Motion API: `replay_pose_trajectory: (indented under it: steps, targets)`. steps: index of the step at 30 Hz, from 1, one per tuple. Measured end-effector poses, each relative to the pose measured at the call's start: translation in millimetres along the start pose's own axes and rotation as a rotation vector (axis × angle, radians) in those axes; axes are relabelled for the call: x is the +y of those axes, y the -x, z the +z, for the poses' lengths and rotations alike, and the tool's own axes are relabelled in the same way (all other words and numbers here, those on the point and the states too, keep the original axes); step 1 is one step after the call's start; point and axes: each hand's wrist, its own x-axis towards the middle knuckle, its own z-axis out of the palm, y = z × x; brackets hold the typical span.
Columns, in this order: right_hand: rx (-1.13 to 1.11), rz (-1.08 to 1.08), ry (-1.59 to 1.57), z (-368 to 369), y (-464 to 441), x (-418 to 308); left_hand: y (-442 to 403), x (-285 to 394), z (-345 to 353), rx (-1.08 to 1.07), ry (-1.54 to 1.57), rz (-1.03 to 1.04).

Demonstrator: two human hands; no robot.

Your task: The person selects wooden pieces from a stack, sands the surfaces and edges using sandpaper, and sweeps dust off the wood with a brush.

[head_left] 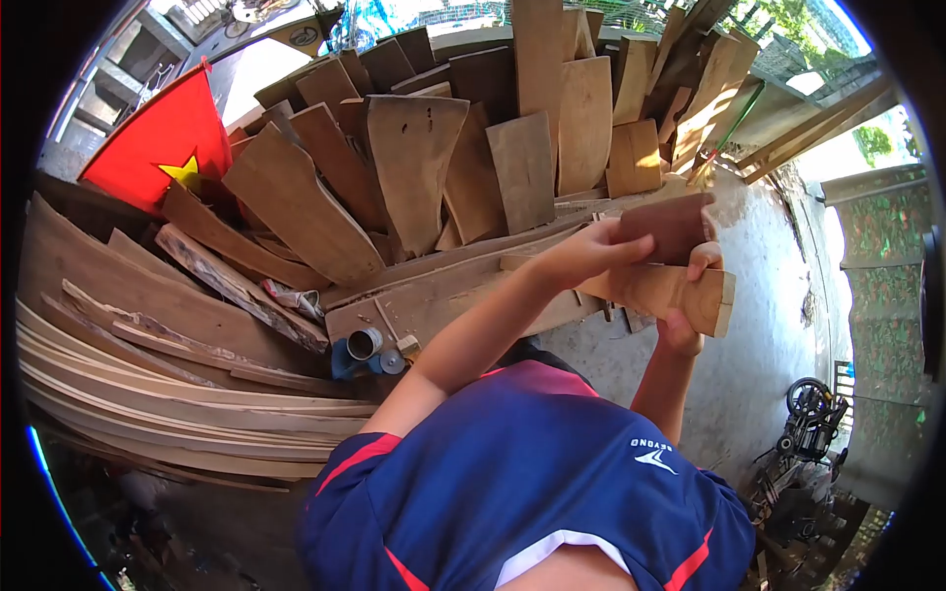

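Note:
My left hand (603, 248) is closed on a reddish-brown flat piece (662, 229), with the thumb on its near face. This piece has a slightly uneven right edge; its material is unclear. Just below it, a light wooden block (702, 298) with a pale cut end lies slanted in my right hand (690, 320). Fingers of that hand wrap around the block from above and below. The two pieces are very close together, and whether they touch is unclear.
Many brown boards (419, 163) lean behind a long plank bench (443, 307). Stacked long boards (197, 419) curve along the left. A metal cup (365, 344) sits near the bench's front. A red flag (163, 138) hangs upper left; a dark wheeled object (810, 414) stands right.

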Motion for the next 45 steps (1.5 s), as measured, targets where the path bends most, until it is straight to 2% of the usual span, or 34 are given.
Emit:
replay_pose_trajectory:
  steps: [1, 2, 4, 5, 7, 9, 11, 13, 15, 16, 19, 23, 25, 28, 29, 33, 35, 37, 41, 42, 45]
  targets:
    - [0.064, 0.035, 0.006, -2, 6, 0, -8, -8, 1, 0.017, 0.083, 0.089]
    - [0.130, 0.070, 0.014, -3, 8, 1, -8, -10, 0, 0.020, 0.089, 0.091]
    - [0.115, 0.064, 0.008, -2, 3, -1, -11, -15, 0, 0.210, 0.096, 0.178]
    - [0.105, 0.053, -0.002, 0, -1, -3, -12, -27, -7, 0.243, 0.252, 0.227]
    - [0.096, 0.036, -0.025, 5, -5, -5, -6, -48, -40, 0.428, 0.109, 0.219]
    - [0.105, 0.031, -0.036, 3, -3, -4, 14, -107, -110, 0.627, -0.459, 0.143]
    - [-0.073, -0.016, -0.166, -6, -1, -1, 49, -151, -165, 0.755, -1.075, -0.237]
    - [-0.056, -0.004, -0.154, -4, -1, -2, 70, -170, -180, 0.738, -0.992, -0.250]
    - [-0.036, 0.012, -0.142, -2, -1, -4, 70, -180, -175, 0.585, -0.879, -0.260]
    - [-0.042, 0.011, -0.146, -1, -2, -3, 65, -183, -170, 0.510, -0.940, -0.314]
    - [-0.050, 0.006, -0.165, 2, -3, 1, 58, -164, -140, 0.551, -0.483, -0.108]
    - [-0.057, 0.017, -0.166, 13, -7, 2, 67, -188, -159, 0.663, -0.458, -0.173]
    - [-0.071, 0.020, -0.161, 18, -6, 3, 74, -210, -186, 0.760, -0.601, -0.349]
    - [-0.097, 0.023, -0.145, 26, -7, 4, 76, -216, -183, 0.669, -0.788, -0.167]
    - [-0.104, 0.027, -0.133, 28, -7, 4, 76, -215, -182, 0.629, -0.893, -0.194]
    - [-0.087, 0.029, -0.126, 33, -8, 6, 81, -192, -163, 0.620, -0.791, -0.141]
    - [-0.041, 0.030, -0.127, 38, -6, 5, 84, -174, -159, 0.622, -0.829, -0.379]
    - [-0.048, 0.015, -0.118, 39, -4, 6, 81, -153, -125, 0.633, -0.607, -0.138]
    - [-0.059, 0.003, -0.120, 37, 1, 3, 84, -131, -103, 0.582, -0.571, -0.153]
    - [-0.055, -0.002, -0.120, 37, 2, 2, 82, -145, -111, 0.631, -0.474, -0.048]
    - [-0.041, 0.015, -0.098, 39, 7, -1, 68, -140, -128, 0.514, -0.549, -0.135]
